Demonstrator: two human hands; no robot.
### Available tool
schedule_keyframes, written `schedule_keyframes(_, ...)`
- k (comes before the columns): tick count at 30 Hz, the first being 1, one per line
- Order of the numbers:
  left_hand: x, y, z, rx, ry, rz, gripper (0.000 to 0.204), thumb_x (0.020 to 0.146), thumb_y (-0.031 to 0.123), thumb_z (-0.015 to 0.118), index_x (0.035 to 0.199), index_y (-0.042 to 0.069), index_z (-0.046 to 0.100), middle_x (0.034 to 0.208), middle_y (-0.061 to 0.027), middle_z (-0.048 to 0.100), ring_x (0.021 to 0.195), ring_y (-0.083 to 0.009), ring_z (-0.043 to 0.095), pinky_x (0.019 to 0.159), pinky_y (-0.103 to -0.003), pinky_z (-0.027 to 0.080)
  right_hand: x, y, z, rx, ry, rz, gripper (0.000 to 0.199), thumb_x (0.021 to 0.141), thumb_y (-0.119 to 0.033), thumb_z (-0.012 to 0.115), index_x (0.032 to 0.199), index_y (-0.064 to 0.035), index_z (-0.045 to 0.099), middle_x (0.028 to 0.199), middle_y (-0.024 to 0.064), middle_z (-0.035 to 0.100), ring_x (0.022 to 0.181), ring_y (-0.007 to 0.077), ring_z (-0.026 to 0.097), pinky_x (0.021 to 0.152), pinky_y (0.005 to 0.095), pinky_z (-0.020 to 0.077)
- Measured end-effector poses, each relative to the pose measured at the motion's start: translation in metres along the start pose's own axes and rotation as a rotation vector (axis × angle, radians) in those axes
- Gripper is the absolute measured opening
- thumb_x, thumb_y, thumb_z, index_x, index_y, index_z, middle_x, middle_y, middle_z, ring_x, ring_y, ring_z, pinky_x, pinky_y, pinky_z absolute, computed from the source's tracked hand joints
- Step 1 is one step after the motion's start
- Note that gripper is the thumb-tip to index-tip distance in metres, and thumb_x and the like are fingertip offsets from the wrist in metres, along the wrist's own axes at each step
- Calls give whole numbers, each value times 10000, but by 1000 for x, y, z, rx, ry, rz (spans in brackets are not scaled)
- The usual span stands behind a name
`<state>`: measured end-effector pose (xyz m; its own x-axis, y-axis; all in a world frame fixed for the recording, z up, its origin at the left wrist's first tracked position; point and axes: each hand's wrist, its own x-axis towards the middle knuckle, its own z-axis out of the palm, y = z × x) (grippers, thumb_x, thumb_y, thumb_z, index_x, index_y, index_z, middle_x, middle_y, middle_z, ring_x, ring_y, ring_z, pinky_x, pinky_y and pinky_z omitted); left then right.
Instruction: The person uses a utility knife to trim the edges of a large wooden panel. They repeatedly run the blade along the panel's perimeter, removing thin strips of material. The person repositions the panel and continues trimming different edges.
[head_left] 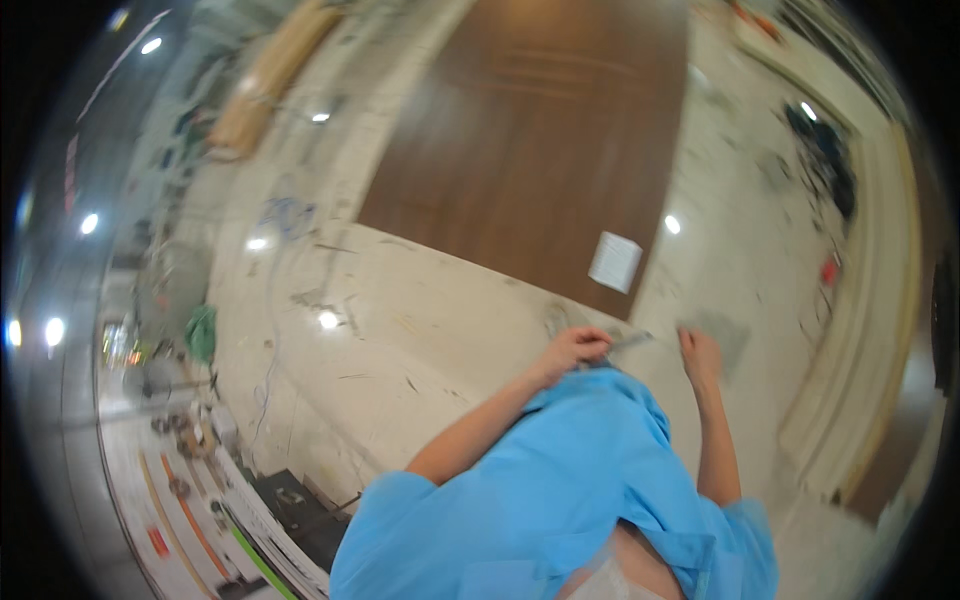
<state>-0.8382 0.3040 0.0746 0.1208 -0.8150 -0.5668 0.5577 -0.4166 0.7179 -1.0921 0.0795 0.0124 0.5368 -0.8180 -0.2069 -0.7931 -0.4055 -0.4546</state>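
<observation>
My left hand (578,352) is closed in front of my blue shirt, near the close edge of a large brown panel (520,170). From its fingers a thin greyish strip (632,341) sticks out to the right; blur hides its exact kind. To the right of it and apart, my right hand (699,356) is raised with its fingers pinched together. Whatever they hold, if anything, is too small to make out. A white sheet of paper (615,262) lies on the panel's near right corner, just beyond both hands.
Long pale beams (850,330) run along the right side, with a dark heap (825,155) beside them. At far left lies a long tan bundle (265,85). A green bag (201,333) and a surface with several tools (175,490) are at left. Thin cords cross the pale floor (300,370).
</observation>
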Motion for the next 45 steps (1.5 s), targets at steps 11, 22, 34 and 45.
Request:
schedule_keyframes(11, 10, -34, 9, 165, 24, -188, 195, 1059, 174, 742, 1218, 61, 741, 1035, 27, 716, 913, -86, 626, 880, -279, 519, -23, -20, 7, 307, -98, 117, 279, 1022, -294, 725, 1010, -18, 757, 840, 175, 765, 782, 341, 744, 720, 452, 558)
schedule_keyframes(22, 53, -58, 9, 186, 158, -123, 170, 1066, 162, 726, 1193, 53, 753, 958, 32, 701, 845, -73, 599, 786, -257, 480, -3, -35, 15, 830, -674, 220, 356, 1068, -386, 726, 1085, -31, 721, 842, 39, 724, 722, 114, 673, 621, 278, 551)
schedule_keyframes(34, 59, -61, -3, 38, 152, -170, 178, 1061, 189, 740, 1175, 54, 768, 946, 18, 708, 819, -84, 595, 767, -263, 483, -7, -36, 25, 901, -656, 160, 289, 1031, -205, 743, 1235, -1, 743, 875, 36, 716, 729, 106, 643, 638, 283, 536)
schedule_keyframes(45, 50, -36, 1, 316, 239, 58, 217, 1065, 230, 735, 1215, 75, 756, 1080, -20, 734, 977, -155, 663, 877, -330, 536, -22, -47, 20, 431, -301, -232, 251, 1055, -260, 692, 1139, -32, 754, 840, 146, 756, 792, 252, 723, 734, 423, 564)
